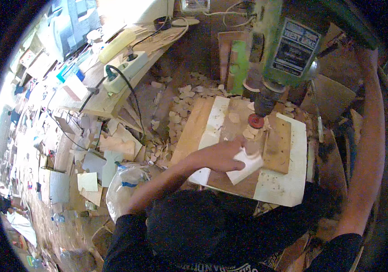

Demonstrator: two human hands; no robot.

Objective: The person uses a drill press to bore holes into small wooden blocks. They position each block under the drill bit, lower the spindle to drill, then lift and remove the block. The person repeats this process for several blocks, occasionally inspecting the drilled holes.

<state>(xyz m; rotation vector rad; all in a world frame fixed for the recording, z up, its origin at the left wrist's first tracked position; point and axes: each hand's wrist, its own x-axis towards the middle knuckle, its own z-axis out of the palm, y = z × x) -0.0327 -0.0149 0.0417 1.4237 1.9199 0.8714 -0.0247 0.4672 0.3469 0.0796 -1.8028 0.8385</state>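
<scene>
- White piece (pixel 250 168) lay on the table (pixel 284 188), just beside the wooden block (pixel 277 147).
- Your left hand's (pixel 221 156) fingers were closed on its left edge, near the red cutter (pixel 256 120).
- Your right hand (pixel 365 52) was raised beside the drill press (pixel 289 50) (I couldn't tell its fingers' state).

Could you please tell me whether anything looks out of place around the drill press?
Yes: wooden offcuts lie heaped behind the work board, with some on it close to the red cutter, which looks untidy. A black cable also droops over the bench edge from the power strip.
</scene>
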